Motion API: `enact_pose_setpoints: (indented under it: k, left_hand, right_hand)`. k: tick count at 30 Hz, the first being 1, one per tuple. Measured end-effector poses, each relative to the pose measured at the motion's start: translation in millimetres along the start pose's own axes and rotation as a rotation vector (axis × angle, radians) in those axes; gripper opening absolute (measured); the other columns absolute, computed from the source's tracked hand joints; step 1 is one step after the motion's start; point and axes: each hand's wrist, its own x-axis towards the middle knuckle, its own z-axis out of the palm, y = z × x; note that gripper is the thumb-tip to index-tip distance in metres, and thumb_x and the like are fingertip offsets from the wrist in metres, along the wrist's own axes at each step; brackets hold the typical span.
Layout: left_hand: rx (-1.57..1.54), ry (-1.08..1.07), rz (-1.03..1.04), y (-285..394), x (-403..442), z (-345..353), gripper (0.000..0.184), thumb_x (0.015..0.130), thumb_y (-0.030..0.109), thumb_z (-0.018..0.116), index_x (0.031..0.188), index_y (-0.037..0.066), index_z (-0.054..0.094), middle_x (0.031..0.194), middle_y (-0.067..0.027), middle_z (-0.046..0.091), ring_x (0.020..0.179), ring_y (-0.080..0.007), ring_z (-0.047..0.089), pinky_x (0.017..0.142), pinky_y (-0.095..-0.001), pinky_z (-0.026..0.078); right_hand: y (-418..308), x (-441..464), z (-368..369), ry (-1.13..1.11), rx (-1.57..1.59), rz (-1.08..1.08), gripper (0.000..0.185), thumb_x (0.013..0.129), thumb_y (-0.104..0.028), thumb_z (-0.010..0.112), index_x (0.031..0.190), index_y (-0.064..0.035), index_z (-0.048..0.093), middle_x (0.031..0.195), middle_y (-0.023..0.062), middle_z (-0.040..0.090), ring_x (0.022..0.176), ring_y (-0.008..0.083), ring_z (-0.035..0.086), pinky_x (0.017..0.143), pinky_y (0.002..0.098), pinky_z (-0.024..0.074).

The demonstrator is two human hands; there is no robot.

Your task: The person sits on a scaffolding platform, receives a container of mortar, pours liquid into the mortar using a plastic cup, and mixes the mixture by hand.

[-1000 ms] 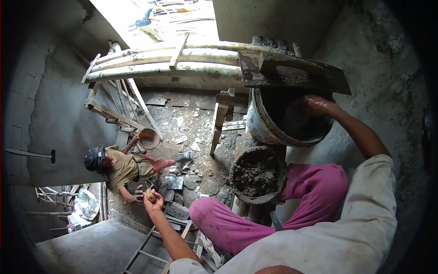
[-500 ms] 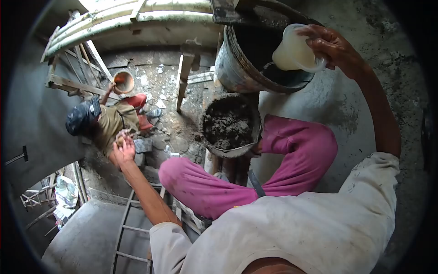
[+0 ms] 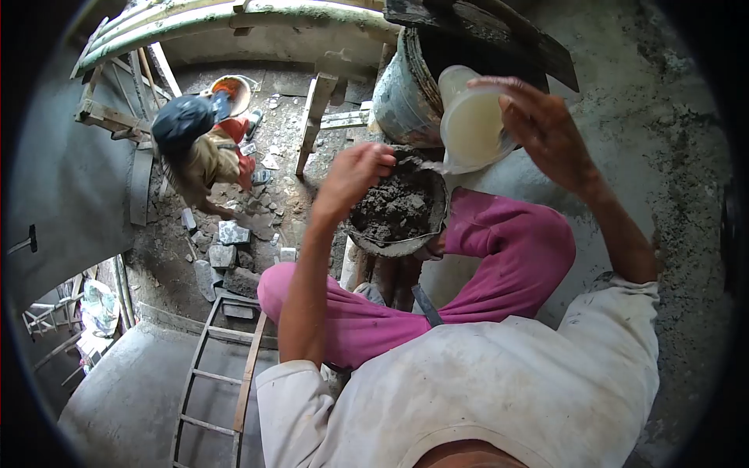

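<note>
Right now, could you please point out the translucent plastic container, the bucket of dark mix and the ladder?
Translucent plastic container (image 3: 456,84): head view, on its outer wall.
Bucket of dark mix (image 3: 395,247): head view, on its near wall.
Ladder (image 3: 218,377): head view, on a rung.

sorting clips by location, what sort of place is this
Most likely a building site: there's a bucket of mortar-like mix, scattered loose blocks and a rough, bare wall.
</note>
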Motion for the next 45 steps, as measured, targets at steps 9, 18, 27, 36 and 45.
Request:
enact_pose_setpoints:
  k: [9,18,27,36,45]
  left_hand:
    - [0.596,0.048,-0.038,-61,29,48,0.027,0.090,0.023,0.063,0.100,-0.001,0.071,0.086,-0.0197,0.072,0.082,-0.0328,0.072,0.076,-0.0394,0.055]
    - [0.646,0.010,0.096,-88,34,48,0.026,0.090,0.026,0.062,0.101,0.004,0.072,0.094,-0.0235,0.070,0.094,-0.0422,0.066,0.080,-0.0473,0.051]
    - [0.605,-0.014,0.005,-78,29,41,0.026,0.088,0.022,0.060,0.103,0.003,0.071,0.096,-0.0228,0.070,0.094,-0.0392,0.068,0.084,-0.0429,0.052]
    - [0.463,-0.057,0.001,-56,24,31,0.026,0.088,0.018,0.062,0.105,-0.002,0.068,0.091,-0.0115,0.072,0.085,-0.0179,0.067,0.079,-0.0337,0.050]
    - [0.339,0.150,0.195,-50,39,6,0.030,0.100,0.027,0.057,0.111,0.002,0.070,0.092,-0.0090,0.073,0.086,-0.0156,0.067,0.079,-0.0306,0.052]
  right_hand:
    - [-1,-12,38,0.163,-0.071,-0.131,0.040,0.093,-0.001,0.055,0.131,-0.0127,0.060,0.107,0.0156,0.071,0.087,0.0274,0.072,0.075,0.0373,0.0588]
    - [3,-16,41,0.202,-0.282,-0.225,0.045,0.091,-0.001,0.057,0.133,-0.0159,0.060,0.102,0.0135,0.071,0.079,0.0279,0.070,0.069,0.0399,0.0595]
    - [19,-14,43,0.248,-0.511,-0.390,0.054,0.081,-0.001,0.068,0.130,-0.0218,0.064,0.069,0.0037,0.047,0.056,0.0180,0.052,0.052,0.0345,0.0485]
    - [38,-2,33,0.325,-0.772,-0.747,0.061,0.078,-0.009,0.072,0.128,-0.0427,0.062,0.068,-0.0054,0.036,0.058,0.0064,0.047,0.051,0.0239,0.0474]
    - [66,0,27,0.408,-0.595,-0.421,0.057,0.082,-0.003,0.067,0.130,-0.0354,0.061,0.078,0.0006,0.050,0.067,0.0151,0.057,0.055,0.0299,0.0516]
